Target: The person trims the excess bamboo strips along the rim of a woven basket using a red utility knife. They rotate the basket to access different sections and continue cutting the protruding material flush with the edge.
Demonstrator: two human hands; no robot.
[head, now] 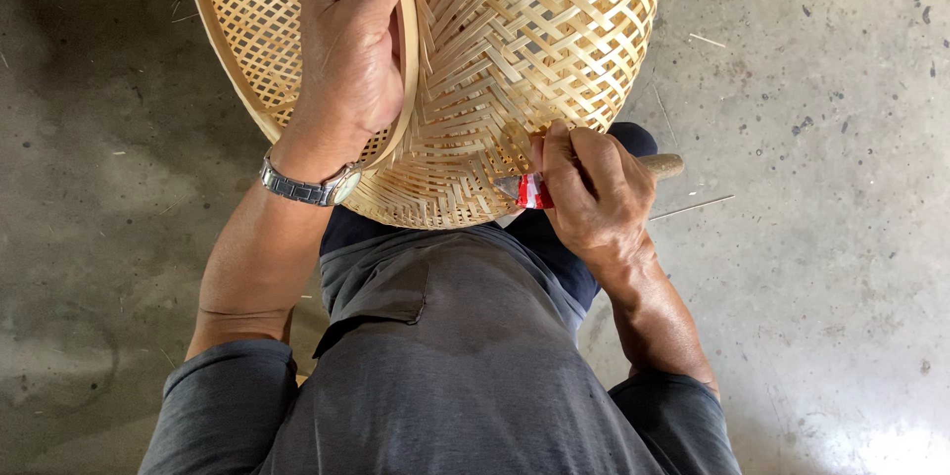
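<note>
One head-worn view, straight down over our lap

We had a single camera on the head, facing steeply down and close in: our shirt front filled the bottom edge, the woven bamboo basket (pixel 475 59) ran off the top, and concrete floor (pixel 831 237) showed on both sides. No second view shared the scene.

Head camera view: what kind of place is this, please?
Probably a simple craft workshop or yard. The bare concrete floor has loose bamboo slivers on it, the left hand holds a woven bamboo basket, and the right hand grips a wooden-handled tool.
</note>
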